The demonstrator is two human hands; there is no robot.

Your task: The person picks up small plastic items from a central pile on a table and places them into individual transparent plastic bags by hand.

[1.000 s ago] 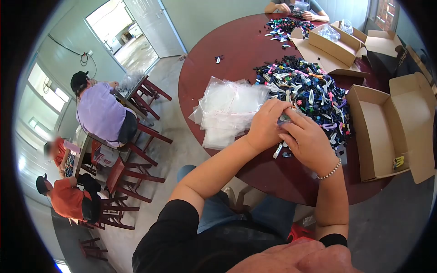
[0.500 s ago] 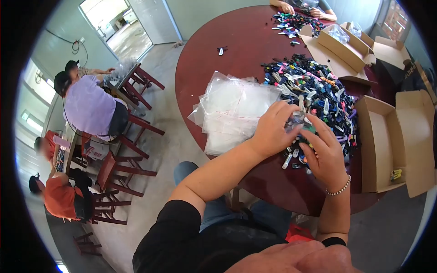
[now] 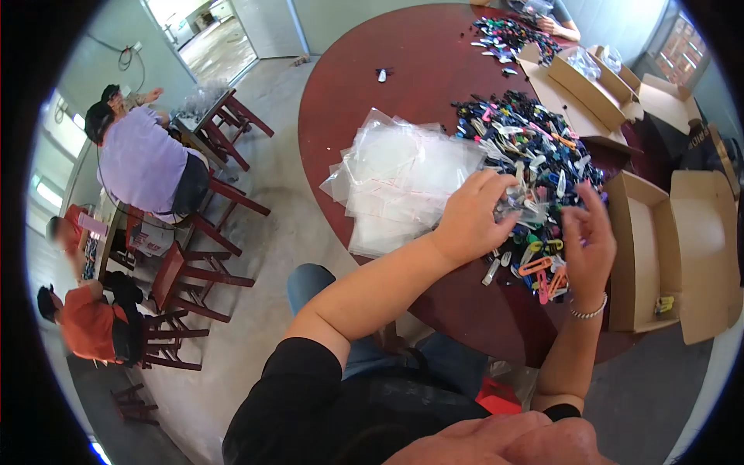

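Observation:
My left hand (image 3: 474,218) is closed on a small clear plastic bag (image 3: 528,209), pinched at the edge of the clip pile. My right hand (image 3: 590,246), with a beaded bracelet at the wrist, hovers over the pile's right side, its fingers apart and slightly blurred. Beneath and around both hands spreads a large heap of mixed hair clips (image 3: 511,128), mostly dark with white, pink and green ones. Orange, pink and yellow clips (image 3: 540,267) lie between my hands at the near edge. Left of my left hand is a loose stack of clear plastic bags (image 3: 395,167).
An open cardboard box (image 3: 643,263) with a few yellow clips stands on the right. Further cardboard boxes (image 3: 585,89) lie at the back, near another person's arm (image 3: 562,29) and a second clip heap (image 3: 515,37). Several people sit around stools (image 3: 186,271) on the left.
My right hand has moved right, away from my left hand and the bag, uncovering orange, pink and yellow clips. The left hand stays at the bag. The view has shifted slightly.

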